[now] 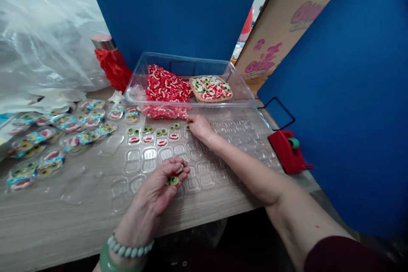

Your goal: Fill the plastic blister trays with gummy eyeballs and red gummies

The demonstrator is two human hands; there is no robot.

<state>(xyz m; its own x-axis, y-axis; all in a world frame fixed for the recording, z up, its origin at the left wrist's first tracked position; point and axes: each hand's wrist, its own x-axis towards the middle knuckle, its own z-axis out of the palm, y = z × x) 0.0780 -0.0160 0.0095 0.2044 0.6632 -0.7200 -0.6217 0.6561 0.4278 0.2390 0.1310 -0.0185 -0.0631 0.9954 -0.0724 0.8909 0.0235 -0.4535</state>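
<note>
My left hand (159, 187) is cupped, palm up, around several green eyeball candies (174, 180) above the near rows of clear plastic trays. My right hand (200, 128) reaches to the back row, its fingertips pinched down at a tray cavity. A bit of a green eyeball candy (187, 127) shows at those fingertips; the rest is hidden by the hand. To the left of it, several cavities hold a pair of green eyes above red-and-white teeth candy (162, 143). Further clear trays (149, 159) lie in rows with nothing in them.
Behind stands a large clear bin (178, 104) with red-and-white teeth candies (165, 85) and a small tub (212, 89) of eyeball candies. Filled, labelled packs (65, 122) pile up at left. A red tape dispenser (283, 151), cardboard box (280, 21) and red-wrapped bottle (111, 63) surround.
</note>
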